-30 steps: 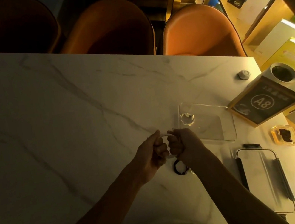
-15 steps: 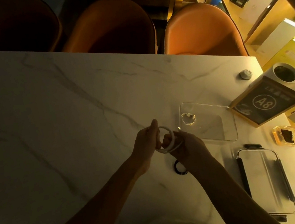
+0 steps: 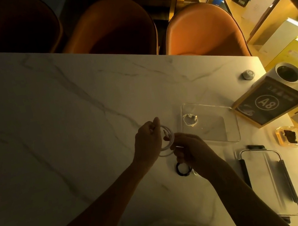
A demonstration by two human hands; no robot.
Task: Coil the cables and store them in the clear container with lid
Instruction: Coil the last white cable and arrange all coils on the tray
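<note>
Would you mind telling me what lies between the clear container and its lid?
In the head view, only bare marble table separates the container from the lid; nothing lies in between.

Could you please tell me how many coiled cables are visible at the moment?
3: a white cable held between both hands, a small white coil inside the clear container, and a black coil on the table, partly hidden under the right hand.
</note>
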